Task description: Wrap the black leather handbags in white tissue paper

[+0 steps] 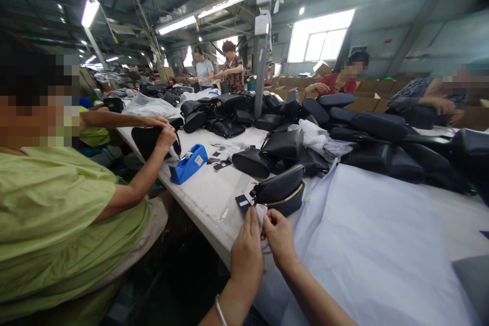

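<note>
A small piece of thin white wrapping [261, 211] is pinched between my two hands at the near edge of the table. My left hand [248, 244], with a bracelet on its wrist, presses it from the left with the fingers together. From the right, my right hand [278, 237] grips it between thumb and fingers. Just beyond my fingertips lies a black bag [280, 191] with a gold zipper along its side. Beside it, a black hang tag [242, 204] with a white label rests on the table. Whether the wrapping is attached to the bag is hidden by my fingers.
A blue tape dispenser [188, 164] stands at the table's left edge, near a co-worker in a green top [57, 214] handling a black bag. Many black bags [282, 145] are heaped across the table. White sheets [382, 244] cover the right side. Other people work beyond.
</note>
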The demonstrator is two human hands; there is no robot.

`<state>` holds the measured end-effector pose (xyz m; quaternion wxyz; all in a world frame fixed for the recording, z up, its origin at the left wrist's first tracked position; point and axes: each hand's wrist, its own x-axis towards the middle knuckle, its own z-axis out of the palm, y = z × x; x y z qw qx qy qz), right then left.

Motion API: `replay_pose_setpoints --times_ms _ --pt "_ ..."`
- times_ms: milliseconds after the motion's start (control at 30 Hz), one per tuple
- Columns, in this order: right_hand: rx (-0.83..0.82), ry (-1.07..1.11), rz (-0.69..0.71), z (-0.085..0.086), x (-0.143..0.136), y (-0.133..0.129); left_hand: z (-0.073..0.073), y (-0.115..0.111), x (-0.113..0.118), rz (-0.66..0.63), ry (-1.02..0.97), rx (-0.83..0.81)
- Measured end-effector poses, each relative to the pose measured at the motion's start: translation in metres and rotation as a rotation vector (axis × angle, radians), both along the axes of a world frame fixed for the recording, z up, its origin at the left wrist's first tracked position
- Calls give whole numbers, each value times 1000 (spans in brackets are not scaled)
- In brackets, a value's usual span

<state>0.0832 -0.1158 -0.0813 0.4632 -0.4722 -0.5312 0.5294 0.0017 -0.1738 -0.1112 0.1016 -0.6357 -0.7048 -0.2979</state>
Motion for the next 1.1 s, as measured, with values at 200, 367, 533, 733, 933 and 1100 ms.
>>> replay_pose_setpoints --times_ms 200,367,533,733,933,1100 --pt "9 20 20 4 7 -5 2 5 2 53 111 -10" --pt "112 -58 105 9 14 -5 -7 5 5 56 22 9" --pt "-85 104 208 8 25 4 8 -4 -7 -233 -525 -95" --pt "-195 171 288 12 31 9 41 -7 -23 -368 -1468 -287" --pt "-185 63 359 14 36 19 38 -6 -8 -262 -1531 -351" --pt "-167 53 357 8 37 20 37 -3 -3 -226 -1463 -270"
